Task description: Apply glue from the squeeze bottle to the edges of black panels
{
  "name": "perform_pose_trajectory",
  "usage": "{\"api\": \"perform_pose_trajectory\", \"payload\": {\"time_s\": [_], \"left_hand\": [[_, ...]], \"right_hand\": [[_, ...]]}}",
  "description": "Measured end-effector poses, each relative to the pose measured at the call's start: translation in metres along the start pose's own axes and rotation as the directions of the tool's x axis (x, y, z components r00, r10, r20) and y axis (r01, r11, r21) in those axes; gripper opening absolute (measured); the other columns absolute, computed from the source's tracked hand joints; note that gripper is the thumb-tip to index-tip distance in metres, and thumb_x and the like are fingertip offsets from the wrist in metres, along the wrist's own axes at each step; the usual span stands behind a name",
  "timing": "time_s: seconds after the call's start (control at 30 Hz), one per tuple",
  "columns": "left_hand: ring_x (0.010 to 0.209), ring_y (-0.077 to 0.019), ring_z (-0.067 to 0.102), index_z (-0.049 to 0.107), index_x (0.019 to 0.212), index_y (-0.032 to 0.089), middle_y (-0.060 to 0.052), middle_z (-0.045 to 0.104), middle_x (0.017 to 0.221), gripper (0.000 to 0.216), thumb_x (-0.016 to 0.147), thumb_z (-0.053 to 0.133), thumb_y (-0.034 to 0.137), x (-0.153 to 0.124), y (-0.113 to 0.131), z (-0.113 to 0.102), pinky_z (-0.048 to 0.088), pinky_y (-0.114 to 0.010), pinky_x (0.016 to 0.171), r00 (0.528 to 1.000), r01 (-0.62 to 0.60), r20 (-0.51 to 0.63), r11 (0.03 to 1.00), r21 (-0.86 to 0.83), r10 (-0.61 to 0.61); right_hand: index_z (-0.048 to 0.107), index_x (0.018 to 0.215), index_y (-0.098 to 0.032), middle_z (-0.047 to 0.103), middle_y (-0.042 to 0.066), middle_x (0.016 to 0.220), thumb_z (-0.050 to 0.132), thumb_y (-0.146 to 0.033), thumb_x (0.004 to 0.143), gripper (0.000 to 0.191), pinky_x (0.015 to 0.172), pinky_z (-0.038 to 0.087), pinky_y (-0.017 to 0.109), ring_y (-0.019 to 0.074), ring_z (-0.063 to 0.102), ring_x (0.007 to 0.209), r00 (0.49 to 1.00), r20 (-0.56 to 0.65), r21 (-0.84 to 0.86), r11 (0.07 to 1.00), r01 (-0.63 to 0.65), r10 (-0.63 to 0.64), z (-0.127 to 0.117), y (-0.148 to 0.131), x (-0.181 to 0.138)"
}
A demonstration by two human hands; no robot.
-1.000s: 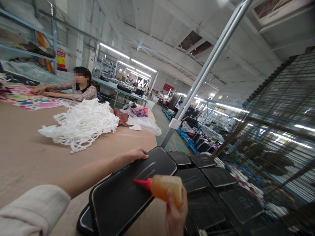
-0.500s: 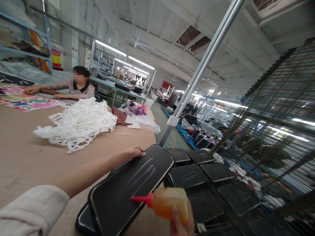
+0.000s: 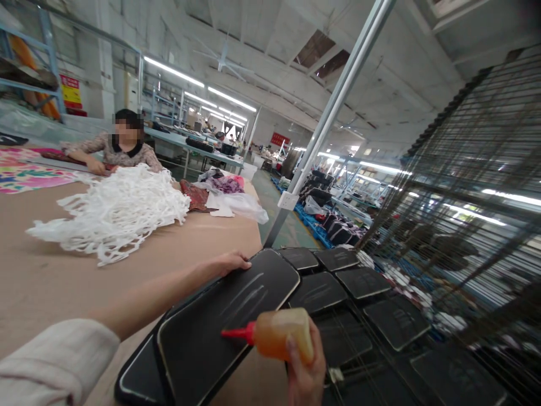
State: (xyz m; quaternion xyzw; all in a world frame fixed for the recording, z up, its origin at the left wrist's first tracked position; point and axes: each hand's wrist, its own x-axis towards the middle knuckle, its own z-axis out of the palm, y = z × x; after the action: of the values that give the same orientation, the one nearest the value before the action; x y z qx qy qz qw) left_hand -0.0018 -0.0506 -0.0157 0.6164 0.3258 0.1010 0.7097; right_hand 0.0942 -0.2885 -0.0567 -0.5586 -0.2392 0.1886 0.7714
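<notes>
My left hand (image 3: 231,263) is closed on the far edge of a black rounded panel (image 3: 203,344), which tilts over the table. Pale glue streaks mark the panel's upper part. In my right hand (image 3: 307,361) is a glue bottle (image 3: 281,332) with amber liquid and a red nozzle. The nozzle points left, over the panel's face; whether its tip touches cannot be made out. A second black panel (image 3: 137,375) lies underneath, at the lower left.
More black panels (image 3: 366,282) sit on a wire rack to the right. White netted scraps (image 3: 122,208) are heaped on the brown table (image 3: 220,237). A co-worker (image 3: 127,141) sits across it. A metal post (image 3: 313,152) rises by the table corner.
My view has swung slightly right, so the surroundings sit further left. The bottle has shifted slightly up and left over the panel. Both hands keep their hold. The co-worker's arm has drawn in.
</notes>
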Motion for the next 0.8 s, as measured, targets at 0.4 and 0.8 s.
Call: {"api": "perform_pose_trajectory", "payload": {"time_s": [0.4, 0.8], "left_hand": [[0.060, -0.0200, 0.061, 0.065, 0.070, 0.014, -0.004, 0.069, 0.066, 0.052, 0.035, 0.077, 0.051, 0.019, 0.000, 0.018, 0.045, -0.028, 0.060, 0.993, 0.031, 0.112, 0.999, 0.028, -0.034], [0.071, -0.0221, 0.065, 0.060, 0.077, 0.017, -0.003, 0.070, 0.074, 0.048, 0.044, 0.075, 0.048, 0.089, -0.014, 0.026, 0.049, -0.029, 0.069, 0.998, 0.025, 0.056, 0.999, 0.037, -0.027]], "right_hand": [[0.047, 0.114, -0.017, 0.057, 0.009, 0.110, 0.068, -0.047, 0.065, 0.061, 0.086, 0.045, 0.038, 0.0245, 0.054, 0.100, 0.975, -0.191, -0.097, 0.991, 0.094, -0.112, 0.010, -0.014, 0.029], [0.056, 0.095, -0.018, 0.065, 0.008, 0.094, 0.072, -0.048, 0.059, 0.050, 0.067, 0.053, 0.039, 0.0244, 0.063, 0.084, 0.772, -0.605, 0.414, 0.906, 0.094, 0.197, -0.093, -0.015, 0.027]]}}
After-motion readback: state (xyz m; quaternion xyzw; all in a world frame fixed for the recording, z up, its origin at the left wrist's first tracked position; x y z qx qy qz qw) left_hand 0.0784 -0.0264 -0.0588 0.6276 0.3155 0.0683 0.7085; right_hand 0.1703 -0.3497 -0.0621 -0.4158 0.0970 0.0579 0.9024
